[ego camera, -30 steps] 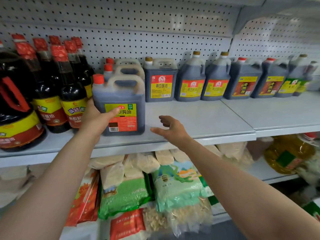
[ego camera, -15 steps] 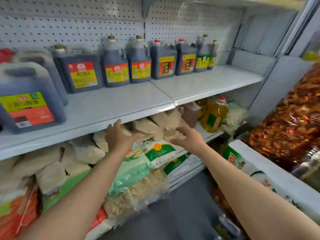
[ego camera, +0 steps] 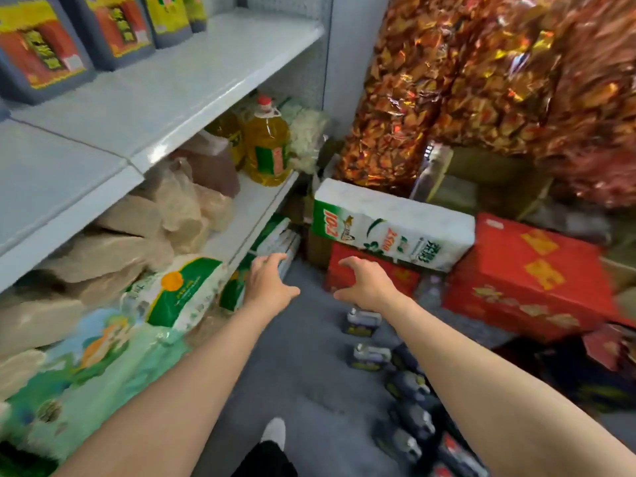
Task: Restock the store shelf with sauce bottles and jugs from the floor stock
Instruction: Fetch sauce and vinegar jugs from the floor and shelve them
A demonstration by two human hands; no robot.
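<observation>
Down on the floor [ego camera: 303, 390], a row of dark sauce jugs [ego camera: 370, 356] stands along the right side of the aisle, partly hidden under the right forearm, with one shoe [ego camera: 274, 429] showing at the bottom edge. The step in hand looks like reaching down for the next jug; it would go best by bending low, taking the nearest jug by its moulded handle and supporting the base, since a full one is likely heavy. Both arms stretch forward and down. The left hand [ego camera: 266, 282] has its fingers spread and loose, gripping nothing, hovering in front of the bagged goods on the lower shelf. The right hand [ego camera: 365, 280] is likewise empty, fingers slightly curved, poised above the farthest jug [ego camera: 364, 321] without touching it. Beyond the hands lie a white-and-green pack [ego camera: 395, 225] atop red cartons [ego camera: 526, 273]. Up on the left, the store shelf [ego camera: 179, 84] carries jugs already placed [ego camera: 41, 49] along the back, with bare space in front.
</observation>
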